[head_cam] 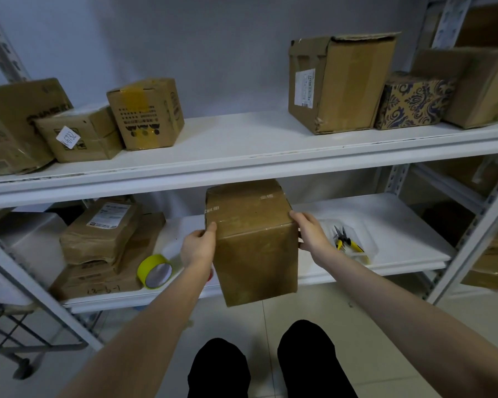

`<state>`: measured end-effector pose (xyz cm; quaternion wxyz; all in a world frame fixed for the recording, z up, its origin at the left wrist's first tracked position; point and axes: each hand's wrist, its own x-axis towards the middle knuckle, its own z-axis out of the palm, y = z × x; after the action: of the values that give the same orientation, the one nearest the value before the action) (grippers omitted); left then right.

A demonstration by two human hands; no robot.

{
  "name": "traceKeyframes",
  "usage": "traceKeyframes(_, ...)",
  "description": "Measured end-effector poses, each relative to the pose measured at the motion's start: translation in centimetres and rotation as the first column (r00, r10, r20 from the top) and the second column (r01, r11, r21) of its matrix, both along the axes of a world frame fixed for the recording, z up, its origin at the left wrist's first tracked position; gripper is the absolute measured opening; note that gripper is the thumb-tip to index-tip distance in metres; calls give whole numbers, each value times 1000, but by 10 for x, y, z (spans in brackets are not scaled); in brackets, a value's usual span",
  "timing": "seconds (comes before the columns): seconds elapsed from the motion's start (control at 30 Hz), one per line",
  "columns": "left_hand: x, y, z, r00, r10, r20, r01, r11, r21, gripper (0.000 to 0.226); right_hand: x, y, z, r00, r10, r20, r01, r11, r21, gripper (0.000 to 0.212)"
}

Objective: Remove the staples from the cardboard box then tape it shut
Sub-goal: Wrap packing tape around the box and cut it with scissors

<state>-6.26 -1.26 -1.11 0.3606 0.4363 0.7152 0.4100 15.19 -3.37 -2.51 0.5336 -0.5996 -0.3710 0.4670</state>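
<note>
Item: cardboard box [250, 242], long axis near-vertical, gripped at opposite sides by left hand [197, 248] and right hand [311, 234]; pliers [347, 242] nearer right, yellow tape roll [155, 271] nearer left.

Single head-worn view, wide-angle.
Faces forward and down, close to the lower shelf [391, 225] front edge; floor [371, 326] fills the bottom.

**Brown Box Held Before the Shelf**

A plain brown cardboard box [250, 239], top closed, tilts in mid-air before the lower shelf [391, 222], gripped on its sides by the left hand [197, 248] and right hand [311, 234]. On the shelf, a yellow-green tape roll [155, 271] stands on edge to its left. Yellow-handled pliers [346, 242] lie to its right.
</note>
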Motion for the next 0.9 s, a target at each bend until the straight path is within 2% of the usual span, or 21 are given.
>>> traceKeyframes(0.1, 17, 0, 7, 992, -66, 112, 62, 997, 33, 43, 5, 4, 5, 971, -101, 217, 104, 995, -3, 22)
traceKeyframes(0.17, 26, -2, 11, 980, -112, 167, 103, 993, 62, 46, 8, 5, 5, 954, -162, 254, 168, 986, -2, 26)
traceKeyframes(0.27, 37, -11, 12, 963, -198, 184, 164, 969, 186, 48, 15, 5, 2, 980, -184, 79, 188, 981, -45, 21)
traceKeyframes(0.37, 42, -12, 14, 960, -226, 162, 156, 920, 360, 42, 21, 1, -1, 968, -219, -125, 213, 975, -63, 16)
traceKeyframes(0.47, 48, -11, 16, 966, -260, -14, 231, 830, 508, 33, 30, 1, -23, 943, -219, -251, 198, 975, -105, 22)
traceKeyframes(0.5, 51, -12, 17, 952, -285, -115, 302, 793, 529, 32, 32, -1, -32, 959, -207, -195, 178, 971, -157, 24)
traceKeyframes(0.57, 58, -14, 11, 862, -365, -352, 500, 725, 474, 33, 36, -4, -50, 983, -181, -13, 171, 948, -267, 29)
traceKeyframes(0.63, 64, -20, -1, 690, -454, -564, 673, 689, 268, 38, 39, -5, -62, 987, -118, 113, 148, 938, -315, 34)
traceKeyframes(0.67, 66, -22, -7, 606, -498, -621, 713, 685, 146, 41, 40, -4, -62, 986, -103, 129, 139, 939, -313, 32)
traceKeyframes(0.73, 67, -24, -16, 533, -566, -628, 725, 688, -5, 42, 43, -5, -53, 989, -127, 73, 144, 933, -329, 29)
traceKeyframes(0.83, 59, -22, -16, 585, -551, -595, 698, 715, 24, 33, 53, -9, -44, 989, -149, -7, 138, 930, -340, 38)
traceKeyframes(0.9, 50, -19, -14, 716, -427, -552, 584, 799, 140, 29, 57, -7, -43, 992, -119, 33, 123, 942, -311, 48)
